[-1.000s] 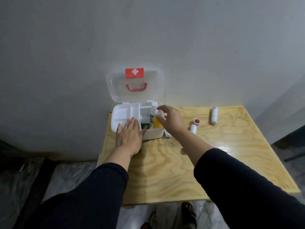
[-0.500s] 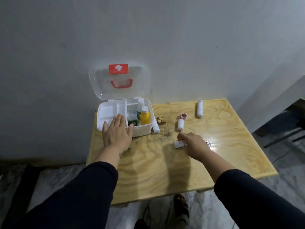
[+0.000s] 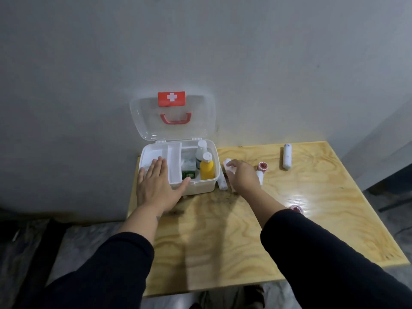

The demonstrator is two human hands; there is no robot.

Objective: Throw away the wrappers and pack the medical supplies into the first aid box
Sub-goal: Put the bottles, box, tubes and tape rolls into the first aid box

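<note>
The white first aid box stands at the table's back left, its clear lid open against the wall. Inside it are a yellow bottle, a white bottle and a green packet. My left hand lies flat, fingers spread, on the box's front left rim. My right hand hovers just right of the box, fingers closed on a white bandage roll. A second white roll lies against the box's right side.
On the wooden table lie a small white roll, a red tape roll, a long white roll at the back right, and another red tape roll beside my right sleeve. The grey wall rises directly behind the box.
My right hand left the box, took a white roll from the middle of the table, and has carried it back toward the box. My left hand has stayed on the box.
</note>
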